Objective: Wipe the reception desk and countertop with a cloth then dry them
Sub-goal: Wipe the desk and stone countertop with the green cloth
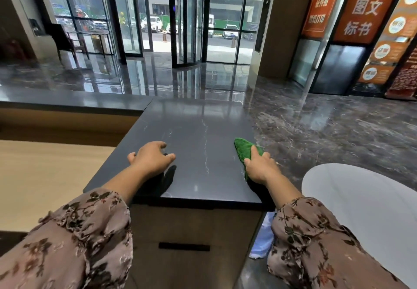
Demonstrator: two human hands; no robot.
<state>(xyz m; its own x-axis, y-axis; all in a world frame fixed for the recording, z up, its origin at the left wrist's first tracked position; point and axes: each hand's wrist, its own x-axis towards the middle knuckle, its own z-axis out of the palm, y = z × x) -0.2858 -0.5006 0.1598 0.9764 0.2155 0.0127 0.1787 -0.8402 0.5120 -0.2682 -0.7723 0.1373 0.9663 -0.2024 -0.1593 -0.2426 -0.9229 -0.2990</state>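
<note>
A dark stone countertop (194,130) with pale veins runs away from me in the middle of the head view. My right hand (261,168) presses a folded green cloth (242,147) flat against the counter's right edge, fingers laid over it. My left hand (153,158) rests palm down on the counter's left part, fingers spread and holding nothing. Both arms wear floral sleeves.
A lower light wooden desk surface (45,176) lies to the left, and a raised dark ledge (67,99) runs along the back left. A white round object (361,198) sits at the right. Below the counter is a cabinet front with a black handle (184,246). Polished marble floor (327,119) extends beyond.
</note>
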